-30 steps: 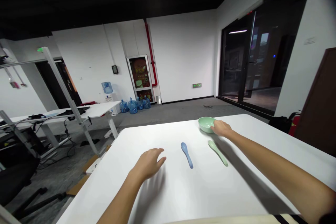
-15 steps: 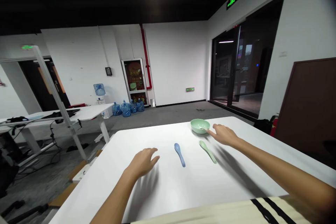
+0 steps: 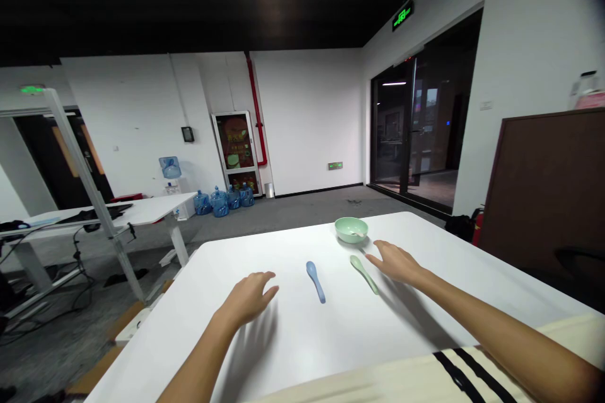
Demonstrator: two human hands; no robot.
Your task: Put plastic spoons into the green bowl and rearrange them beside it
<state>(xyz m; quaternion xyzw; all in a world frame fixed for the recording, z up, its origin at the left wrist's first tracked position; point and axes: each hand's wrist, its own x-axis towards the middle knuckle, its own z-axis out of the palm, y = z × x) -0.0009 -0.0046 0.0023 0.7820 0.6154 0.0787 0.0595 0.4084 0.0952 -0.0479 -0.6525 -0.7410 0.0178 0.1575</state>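
Note:
A light green bowl (image 3: 347,234) stands near the far edge of the white table, with something small and pale inside that I cannot make out. My right hand (image 3: 393,261) hovers just right of and nearer than the bowl, apart from it, its fingers spread and holding nothing. Close to its fingertips a light green spoon (image 3: 363,274) lies on the table, scoop end away from me. To the left of that lies a blue spoon (image 3: 316,281), turned the same way. Left of the blue spoon, my left hand (image 3: 249,299) is above the table, open, thumb and fingers apart.
The white table (image 3: 302,352) has its far edge just behind the bowl. Beyond it on the left are another white desk (image 3: 161,204), a metal post (image 3: 87,170) and several blue water bottles (image 3: 220,203). A brown panel (image 3: 543,195) stands to the right.
My right hand has drawn back from the bowl's rim towards me, its fingers now apart from the bowl. My view has turned slightly right. The left hand stays open, much as before.

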